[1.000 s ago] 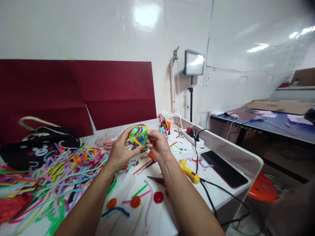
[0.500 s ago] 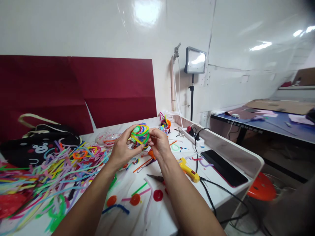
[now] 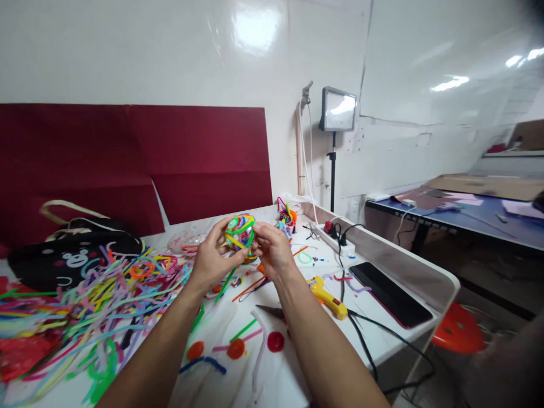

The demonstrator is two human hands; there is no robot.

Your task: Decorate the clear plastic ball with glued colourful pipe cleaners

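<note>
A ball wound from multicoloured pipe cleaners (image 3: 238, 233) is held up over the table. My left hand (image 3: 212, 256) wraps its left side, thumb below and fingers behind. My right hand (image 3: 272, 249) is closed at the ball's right edge, its fingertips pinching a green pipe cleaner that bends round the ball; the exact grip is partly hidden. A loose green end (image 3: 225, 285) hangs beneath the ball. Below lie orange coils (image 3: 236, 348), a red coil (image 3: 276, 341) and a dark pointed blade (image 3: 270, 310), partly behind my right forearm.
Loose pipe cleaners (image 3: 140, 289) pile up on the left beside a black bag (image 3: 63, 255). To the right are a yellow glue gun (image 3: 327, 297), a black phone (image 3: 389, 293) and a power strip (image 3: 340, 241) with cables. A raised rim (image 3: 395, 249) edges the table.
A green pipe cleaner now shows along the ball's right edge, with an end hanging below. Both hands stay at the ball. The whole view has shifted slightly.
</note>
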